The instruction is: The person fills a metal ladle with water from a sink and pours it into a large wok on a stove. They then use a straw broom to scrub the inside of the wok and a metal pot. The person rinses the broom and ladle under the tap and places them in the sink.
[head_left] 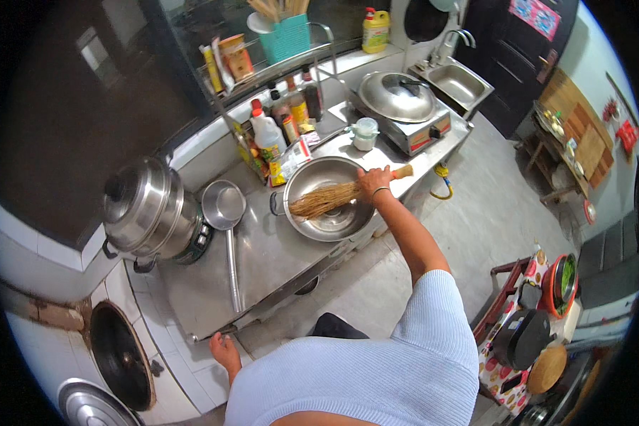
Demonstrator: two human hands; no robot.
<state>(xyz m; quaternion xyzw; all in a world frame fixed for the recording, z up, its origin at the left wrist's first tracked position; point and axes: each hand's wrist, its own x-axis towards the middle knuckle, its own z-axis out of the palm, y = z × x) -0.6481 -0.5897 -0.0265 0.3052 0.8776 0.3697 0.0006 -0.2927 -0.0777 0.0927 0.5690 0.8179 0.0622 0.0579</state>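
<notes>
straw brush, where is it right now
In the head view the straw brush lies across the steel wok at centre, its handle held in the right hand, just right of the long-handled ladle.

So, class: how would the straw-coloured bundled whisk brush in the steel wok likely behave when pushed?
The straw-coloured bundled whisk brush probably feels light; its splayed bristles likely flex. The bound handle in the right hand seems stiffer.

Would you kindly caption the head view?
Right hand scrubs a steel wok with a straw brush; left hand rests on the counter.
</notes>
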